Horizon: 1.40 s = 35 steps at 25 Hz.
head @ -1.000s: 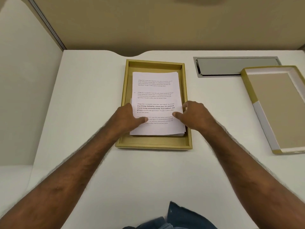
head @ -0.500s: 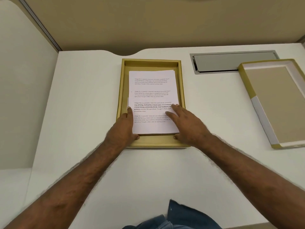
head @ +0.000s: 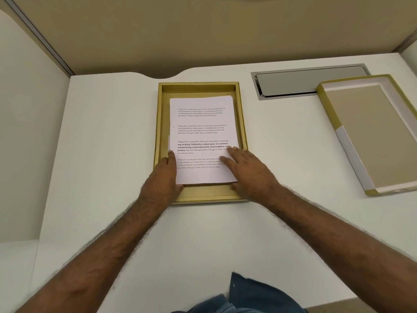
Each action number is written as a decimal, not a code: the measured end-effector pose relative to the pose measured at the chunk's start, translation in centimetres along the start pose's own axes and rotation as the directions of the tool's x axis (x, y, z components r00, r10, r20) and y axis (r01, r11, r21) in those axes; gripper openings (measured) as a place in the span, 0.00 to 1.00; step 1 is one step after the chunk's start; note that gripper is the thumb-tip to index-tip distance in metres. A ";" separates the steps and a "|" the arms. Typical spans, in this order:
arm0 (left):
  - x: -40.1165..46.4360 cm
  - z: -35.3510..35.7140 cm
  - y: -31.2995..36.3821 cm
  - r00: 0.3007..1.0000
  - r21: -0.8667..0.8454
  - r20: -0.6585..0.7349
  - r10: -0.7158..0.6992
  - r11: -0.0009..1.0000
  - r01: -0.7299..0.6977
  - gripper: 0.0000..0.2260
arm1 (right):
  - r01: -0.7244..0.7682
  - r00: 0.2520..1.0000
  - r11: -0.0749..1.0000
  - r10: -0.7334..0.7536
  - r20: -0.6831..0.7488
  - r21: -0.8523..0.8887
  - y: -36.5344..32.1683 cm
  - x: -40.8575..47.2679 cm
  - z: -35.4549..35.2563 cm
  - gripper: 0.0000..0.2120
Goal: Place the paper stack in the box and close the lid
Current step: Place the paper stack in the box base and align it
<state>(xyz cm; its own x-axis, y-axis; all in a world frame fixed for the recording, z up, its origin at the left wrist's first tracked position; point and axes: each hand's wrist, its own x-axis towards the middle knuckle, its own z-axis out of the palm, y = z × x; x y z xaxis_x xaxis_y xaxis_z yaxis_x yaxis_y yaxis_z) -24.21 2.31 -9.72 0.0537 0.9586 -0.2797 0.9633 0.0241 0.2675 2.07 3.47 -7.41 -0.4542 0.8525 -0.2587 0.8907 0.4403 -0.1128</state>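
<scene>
A gold box (head: 242,123) sits open in the middle of the white desk. Inside it lies the white paper stack (head: 202,132), printed text facing up, a few lower sheets sticking out at its left edge. My left hand (head: 165,175) rests flat against the stack's lower left side, over the box's left wall. My right hand (head: 247,171) lies flat on the stack's lower right corner, fingers spread on the top sheet. The box lid (head: 372,134) lies upside down at the right, gold rim with a white strip, apart from the box.
A grey metal cable flap (head: 293,83) is set into the desk behind the lid. Beige partition walls stand at the back and left. Blue cloth (head: 246,294) shows at the desk's near edge.
Both hands slid from the stack's middle toward its lower corners, and the stack settled flatter in the box. The view shifted slightly.
</scene>
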 end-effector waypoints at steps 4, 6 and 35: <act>0.2 -1.2 0.5 0.990 -0.147 0.101 -0.095 0.983 0.109 0.57 | -0.160 0.984 0.941 0.176 -0.028 0.298 -0.1 0.5 -0.5 0.53; 0.9 -2.5 0.5 0.986 -0.267 0.119 -0.117 0.953 0.145 0.54 | -0.226 0.957 0.879 0.282 -0.074 0.420 0.0 1.9 -0.6 0.51; 16.9 -9.2 1.4 0.978 -0.034 -0.121 0.170 0.984 -0.176 0.24 | -0.179 0.963 0.981 0.189 -0.191 0.072 6.2 17.5 -7.7 0.32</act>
<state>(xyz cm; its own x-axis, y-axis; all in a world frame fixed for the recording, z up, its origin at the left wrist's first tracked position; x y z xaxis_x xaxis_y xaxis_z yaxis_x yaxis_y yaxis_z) -24.40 21.12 -5.63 0.1848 0.9759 -0.1162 0.9293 -0.1351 0.3438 -0.52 23.27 -5.20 -0.2723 0.9582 -0.0872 0.9564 0.2597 -0.1335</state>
